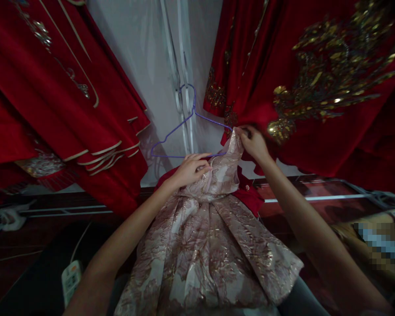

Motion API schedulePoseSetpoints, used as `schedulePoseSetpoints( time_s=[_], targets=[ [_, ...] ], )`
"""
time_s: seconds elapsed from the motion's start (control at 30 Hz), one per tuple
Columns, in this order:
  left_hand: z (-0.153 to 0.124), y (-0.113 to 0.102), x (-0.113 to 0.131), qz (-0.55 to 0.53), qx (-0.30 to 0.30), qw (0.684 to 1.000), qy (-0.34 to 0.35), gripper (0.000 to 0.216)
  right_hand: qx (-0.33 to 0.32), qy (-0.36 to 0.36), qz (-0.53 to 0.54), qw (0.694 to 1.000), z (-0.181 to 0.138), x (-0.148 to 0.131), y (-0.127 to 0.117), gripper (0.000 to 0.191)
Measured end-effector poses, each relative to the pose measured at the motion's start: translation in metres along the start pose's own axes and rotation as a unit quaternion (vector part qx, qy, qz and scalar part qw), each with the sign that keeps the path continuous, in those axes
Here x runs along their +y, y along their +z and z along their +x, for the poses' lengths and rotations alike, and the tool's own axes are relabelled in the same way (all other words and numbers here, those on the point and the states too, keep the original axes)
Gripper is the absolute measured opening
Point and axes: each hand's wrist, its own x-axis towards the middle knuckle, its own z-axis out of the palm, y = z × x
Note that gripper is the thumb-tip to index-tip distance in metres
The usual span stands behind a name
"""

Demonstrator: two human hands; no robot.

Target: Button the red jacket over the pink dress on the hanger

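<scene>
A pale pink and gold brocade dress (204, 245) with a full pleated skirt hangs in front of me. A purple wire hanger (184, 123) hooks over a white strip above it. My left hand (192, 169) is closed on the dress bodice beside the hanger's bottom bar. My right hand (253, 142) pinches the dress's shoulder strap at the hanger's right end. The strap sits against the wire there.
Red embroidered garments hang left (62, 96) and right (316, 87), the right one with gold sequin work. A white wall (145, 52) shows between them. A white power strip (70, 278) lies on the dark floor at lower left. A metal rail (316, 198) runs along the right.
</scene>
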Motion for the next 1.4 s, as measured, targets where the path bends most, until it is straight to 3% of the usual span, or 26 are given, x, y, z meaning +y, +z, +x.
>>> schedulePoseSetpoints(
  time_s=[0.17,0.23,0.3,0.4,0.5,0.63,0.73,0.9,1.0,1.13,1.4],
  targets=[
    [0.000,-0.001,0.003,-0.036,0.036,0.999,-0.011,0.024,-0.039,-0.018,-0.014,0.999,-0.003,-0.018,0.006,0.040],
    [-0.005,-0.009,-0.002,-0.047,0.087,0.994,-0.036,0.026,-0.049,-0.033,-0.005,0.998,-0.005,-0.018,0.004,0.042],
    [-0.013,-0.021,-0.015,-0.033,0.177,0.980,-0.088,0.027,-0.055,-0.037,-0.008,0.998,-0.005,-0.017,0.001,0.044],
    [-0.036,-0.038,-0.046,0.030,0.330,0.922,-0.201,0.029,-0.066,-0.030,-0.005,0.997,-0.002,-0.013,-0.002,0.045],
    [-0.067,-0.047,-0.083,0.058,0.420,0.856,-0.295,0.032,-0.074,-0.021,0.009,0.997,0.003,-0.009,-0.001,0.044],
    [-0.104,-0.041,-0.121,0.010,0.407,0.828,-0.385,0.032,-0.076,-0.031,0.031,0.996,0.006,-0.004,0.003,0.040],
    [-0.116,-0.033,-0.136,-0.030,0.392,0.833,-0.389,0.034,-0.076,-0.037,0.047,0.995,0.007,-0.003,0.004,0.039],
    [-0.106,-0.038,-0.143,-0.010,0.428,0.840,-0.334,0.037,-0.080,-0.036,0.055,0.995,0.009,-0.003,0.003,0.041],
    [-0.090,-0.049,-0.146,-0.005,0.403,0.855,-0.326,0.035,-0.082,-0.037,0.059,0.994,0.009,-0.003,0.002,0.040],
    [-0.079,-0.054,-0.156,-0.003,0.370,0.846,-0.384,0.034,-0.081,-0.042,0.057,0.994,0.010,-0.003,0.000,0.039],
    [-0.101,-0.037,-0.169,0.004,0.351,0.829,-0.436,0.040,-0.085,-0.043,0.045,0.994,0.012,0.000,0.001,0.039]
  ],
)
